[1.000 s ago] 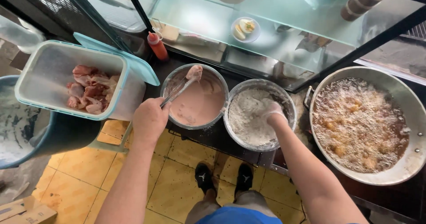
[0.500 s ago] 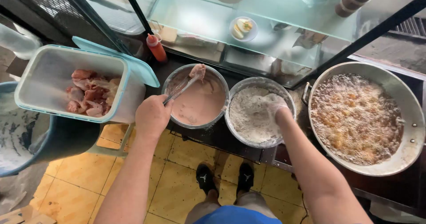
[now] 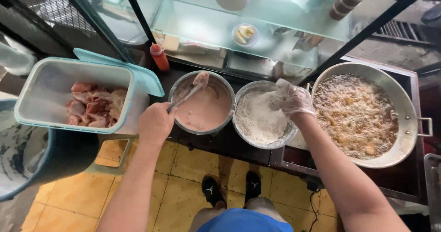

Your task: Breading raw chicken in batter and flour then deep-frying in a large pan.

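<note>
Head view | left hand (image 3: 156,124) clenches tongs (image 3: 183,97) gripping battered chicken piece (image 3: 200,79) (over batter bowl (image 3: 220,82)) | gloved right hand (image 3: 293,99) grasps floured piece above flour bowl (image 3: 243,135)

Right hand (image 3: 294,101) lifted out of the flour bowl (image 3: 262,117); a second ago it was pressed into the flour, now it's raised over the bowl's edge on the wok (image 3: 367,114) side, with a floured piece in its gloved fingers (image 3: 281,94).
</note>
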